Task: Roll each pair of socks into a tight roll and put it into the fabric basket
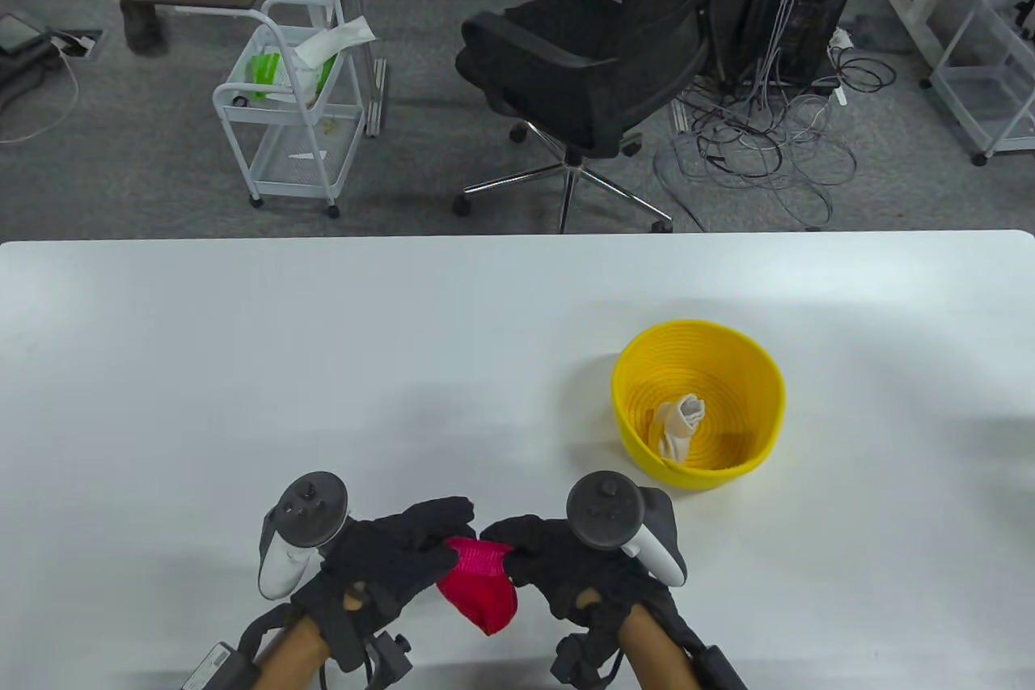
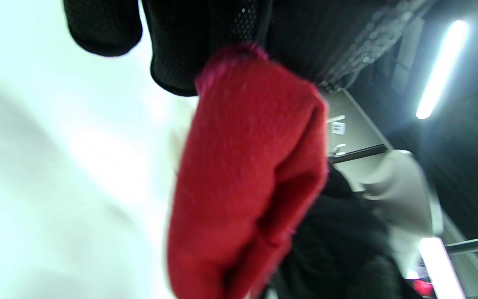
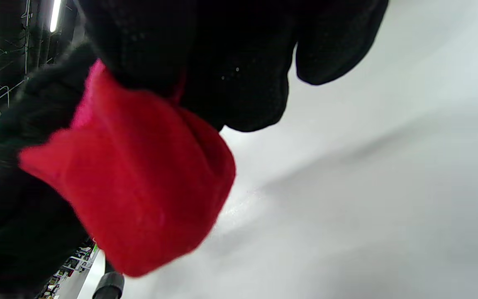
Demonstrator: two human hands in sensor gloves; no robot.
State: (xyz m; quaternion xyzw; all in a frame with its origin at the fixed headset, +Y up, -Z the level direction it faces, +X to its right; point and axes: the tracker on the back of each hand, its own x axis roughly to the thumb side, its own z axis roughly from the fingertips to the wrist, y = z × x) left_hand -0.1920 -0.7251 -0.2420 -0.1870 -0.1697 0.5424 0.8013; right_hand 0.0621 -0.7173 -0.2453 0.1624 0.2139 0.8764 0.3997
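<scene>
A red sock roll [image 1: 479, 582] hangs between both gloved hands near the table's front edge, lifted off the surface. My left hand [image 1: 404, 548] pinches its left side and my right hand [image 1: 538, 548] pinches its right side at the top. The left wrist view shows the red sock roll [image 2: 247, 174] under black fingers [image 2: 189, 45]. In the right wrist view the red sock roll [image 3: 139, 182] bulges below the fingers [image 3: 239, 66]. The yellow fabric basket [image 1: 699, 403] stands to the right, further back, with a cream sock roll [image 1: 678, 423] inside.
The white table [image 1: 323, 366] stretches wide around the hands. Beyond its far edge stand a black office chair [image 1: 614, 51], a white wire trolley [image 1: 291, 99] and tangled cables [image 1: 760, 132] on the floor.
</scene>
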